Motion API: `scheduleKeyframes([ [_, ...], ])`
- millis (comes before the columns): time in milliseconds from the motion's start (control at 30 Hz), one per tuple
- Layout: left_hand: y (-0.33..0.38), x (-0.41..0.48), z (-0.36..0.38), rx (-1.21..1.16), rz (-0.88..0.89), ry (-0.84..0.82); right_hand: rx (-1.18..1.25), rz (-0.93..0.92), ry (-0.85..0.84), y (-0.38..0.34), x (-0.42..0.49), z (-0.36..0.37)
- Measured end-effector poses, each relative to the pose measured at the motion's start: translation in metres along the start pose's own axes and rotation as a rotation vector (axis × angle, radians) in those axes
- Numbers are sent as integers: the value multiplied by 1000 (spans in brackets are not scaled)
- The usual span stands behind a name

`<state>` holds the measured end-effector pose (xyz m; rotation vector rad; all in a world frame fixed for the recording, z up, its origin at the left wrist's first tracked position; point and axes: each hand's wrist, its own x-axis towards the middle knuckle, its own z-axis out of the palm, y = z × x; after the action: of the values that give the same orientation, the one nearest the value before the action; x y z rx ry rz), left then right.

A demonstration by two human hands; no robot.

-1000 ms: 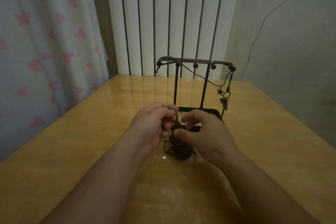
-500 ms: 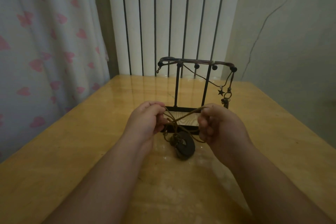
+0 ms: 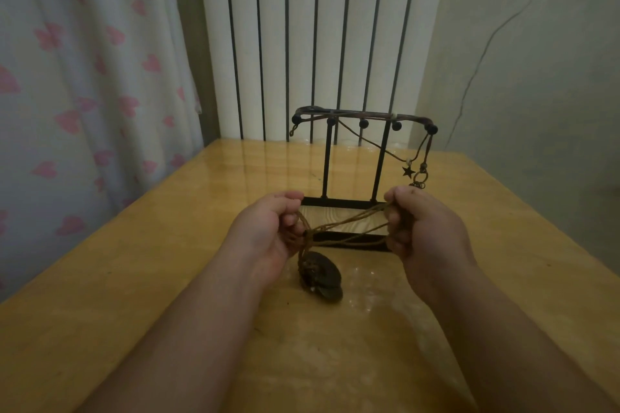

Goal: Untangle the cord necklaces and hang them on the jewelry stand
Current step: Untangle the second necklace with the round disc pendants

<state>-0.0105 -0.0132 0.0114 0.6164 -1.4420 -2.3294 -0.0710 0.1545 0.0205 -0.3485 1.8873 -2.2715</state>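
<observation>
A brown cord necklace [image 3: 349, 223] is stretched between my two hands, its strands crossing near my left hand [image 3: 271, 228]. My right hand [image 3: 422, 228] grips the other end of the cords. A dark round pendant [image 3: 322, 275] hangs from the crossing point and rests on the table. Just behind my hands stands the black jewelry stand [image 3: 355, 157], with knobbed hooks along its top bar. A cord necklace with a star charm [image 3: 408, 172] hangs from the stand's right side, and another cord lies along the top bar.
The wooden table [image 3: 167, 278] runs back to a white ribbed radiator [image 3: 318, 37]. A curtain with pink hearts [image 3: 84, 77] hangs at the left. A plain wall with a thin wire [image 3: 476, 67] is on the right.
My hands have moved apart from over the tangled heap, pulling the cords taut between them. The pendant, earlier covered by my fingers, now shows below the cords.
</observation>
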Motion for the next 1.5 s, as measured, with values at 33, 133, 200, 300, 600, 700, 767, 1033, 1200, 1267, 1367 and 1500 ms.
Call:
scheduleKeyframes([
  [33, 0, 0, 1, -5, 15, -8, -10, 4, 4, 0, 0, -1],
  [133, 0, -2, 3, 55, 78, -23, 30, -10, 12, -1, 0, 0],
  [200, 0, -3, 2, 174, 107, -12, 69, -30, 37, -3, -1, 2],
  [300, -1, -3, 0, 316, 133, -29, 118, -40, 64, -6, -3, 4],
  [600, -1, -15, 8, 714, 158, -131, 107, -59, 121, -5, -4, 6],
  [700, -3, -14, 7, 802, 170, -90, 109, -54, 146, -2, -2, 3],
  [767, -4, -14, 8, 824, 178, -71, 103, -54, 160, -2, -1, 1],
  [1033, -3, -15, 13, 769, 201, -69, -623, -68, 86, 6, 3, -3],
  [1200, -5, -15, 15, 792, 206, -35, -629, -278, 30, 9, 1, 0],
  [1267, -5, -16, 14, 791, 215, -37, -663, -302, -72, 10, -1, 3],
  [1367, -5, -17, 13, 793, 223, -53, -799, -252, -172, 14, -1, 7],
  [1500, -2, -20, 14, 795, 224, -86, -882, -253, -190, 16, -2, 9],
])
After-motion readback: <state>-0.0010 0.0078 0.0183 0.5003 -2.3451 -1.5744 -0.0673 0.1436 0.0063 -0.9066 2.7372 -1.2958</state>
